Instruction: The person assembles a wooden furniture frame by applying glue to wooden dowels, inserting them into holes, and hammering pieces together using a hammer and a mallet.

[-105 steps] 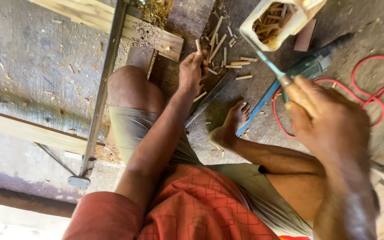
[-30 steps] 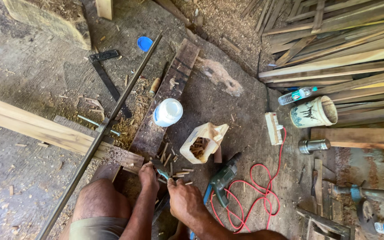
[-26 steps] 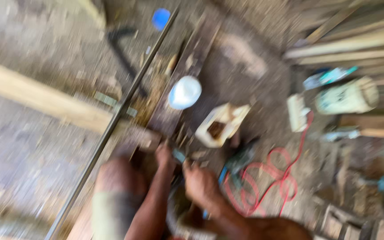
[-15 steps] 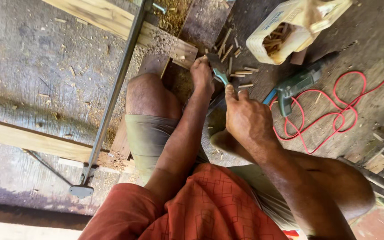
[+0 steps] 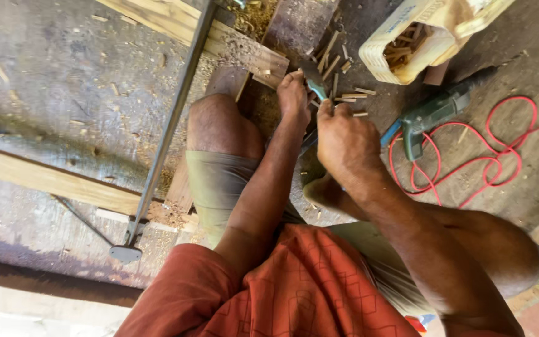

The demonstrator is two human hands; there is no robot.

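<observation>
Now your right hand (image 5: pixel 344 134) is closed around a small teal-handled tool (image 5: pixel 315 89). Your left hand (image 5: pixel 293 93) presses flat, fingers apart, on the floor (image 5: pixel 63 81) beside scattered wooden pegs (image 5: pixel 344 97), holding nothing.

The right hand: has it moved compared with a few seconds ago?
Yes. The right hand was raised well to the right of the red cable's loops; now it is down beside the left hand, near the wooden pegs, left of the cable.
</observation>
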